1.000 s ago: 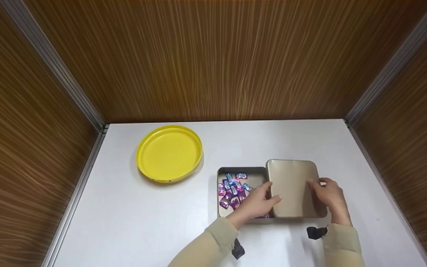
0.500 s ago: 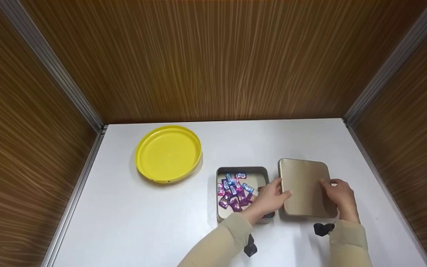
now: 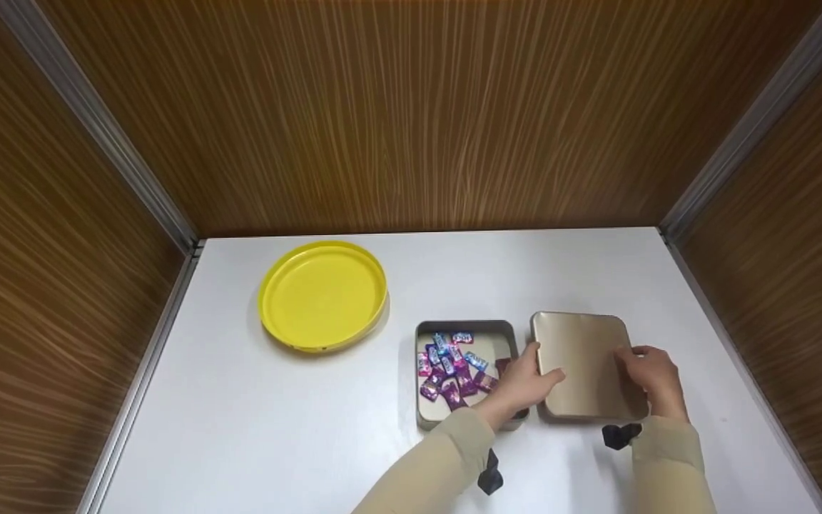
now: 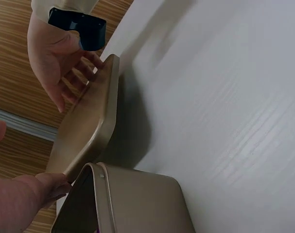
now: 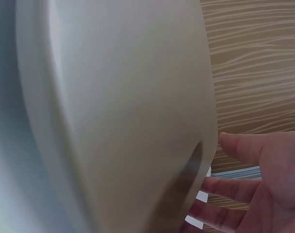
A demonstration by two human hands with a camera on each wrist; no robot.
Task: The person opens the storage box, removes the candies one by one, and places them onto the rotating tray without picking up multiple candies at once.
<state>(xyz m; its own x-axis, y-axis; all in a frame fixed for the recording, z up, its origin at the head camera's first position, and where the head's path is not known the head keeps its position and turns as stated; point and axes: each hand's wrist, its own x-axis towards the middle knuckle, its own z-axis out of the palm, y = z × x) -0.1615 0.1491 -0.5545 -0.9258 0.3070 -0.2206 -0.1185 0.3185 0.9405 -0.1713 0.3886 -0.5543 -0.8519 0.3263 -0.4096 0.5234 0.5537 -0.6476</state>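
A gold-coloured tin lid [image 3: 582, 364] is held between both hands, just right of the open square tin [image 3: 467, 325]. My left hand [image 3: 524, 380] grips the lid's left edge, thumb over the top. At the opposite edge my right hand [image 3: 655, 375] holds it, its thumb also on the upper face. In the left wrist view the lid [image 4: 91, 111] is tilted over its shadow, close beside the tin's wall [image 4: 142, 201]. Several wrapped candies [image 3: 465, 380], purple, pink and blue, lie in the tin; my left hand and wrist cover its front right part.
A round yellow tray [image 3: 322, 296] stands at the back left of the white table [image 3: 297, 428]. Wood-patterned panels [image 3: 425, 121] enclose the table at the back and both sides.
Both hands have carried the lid rightward off the tin, uncovering its right side. In the last half second the lid has shifted slightly left and toward the front.
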